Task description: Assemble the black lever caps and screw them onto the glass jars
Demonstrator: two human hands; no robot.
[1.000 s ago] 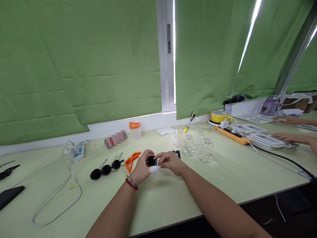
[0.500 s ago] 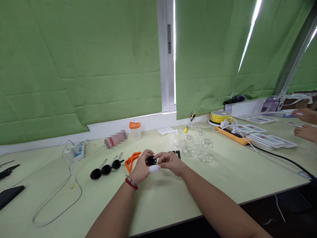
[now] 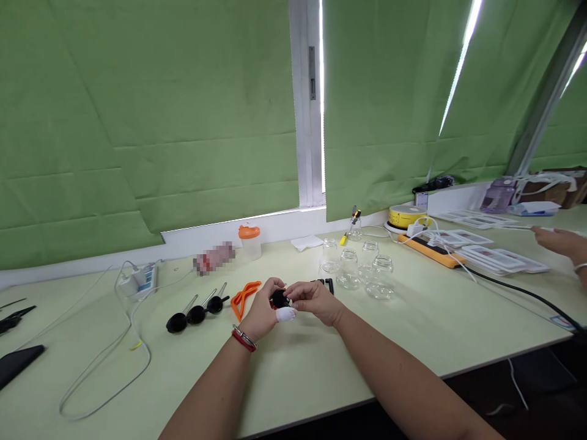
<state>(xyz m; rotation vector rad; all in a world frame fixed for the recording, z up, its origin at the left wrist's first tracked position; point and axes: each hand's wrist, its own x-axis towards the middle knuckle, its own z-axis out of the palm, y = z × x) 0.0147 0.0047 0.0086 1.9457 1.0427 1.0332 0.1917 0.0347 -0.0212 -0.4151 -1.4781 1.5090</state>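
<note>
A small round black object (image 3: 280,299) is between my hands, just above the table. My left hand (image 3: 265,311) wraps round it from the left, with white wrapping on the thumb. The fingertips of my right hand (image 3: 316,300) pinch at its right side. Beside my left hand lie orange triangular frames (image 3: 243,299), and farther left are black scoops (image 3: 197,313) with metal handles. Black parts (image 3: 329,285) lie behind my right hand, partly hidden. Clear glass jars (image 3: 380,278) stand to the right of them.
An orange-lidded cup (image 3: 250,242) stands near the wall. White power strip (image 3: 147,282) and loose cable are at the left. An orange power strip (image 3: 428,251), a yellow spool (image 3: 406,216) and stacked white cards (image 3: 493,260) are at the right, near another person's hand (image 3: 559,243).
My hands have barely moved and still hold the black object. At the far right, the other person's hands have shifted, and only one now shows.
</note>
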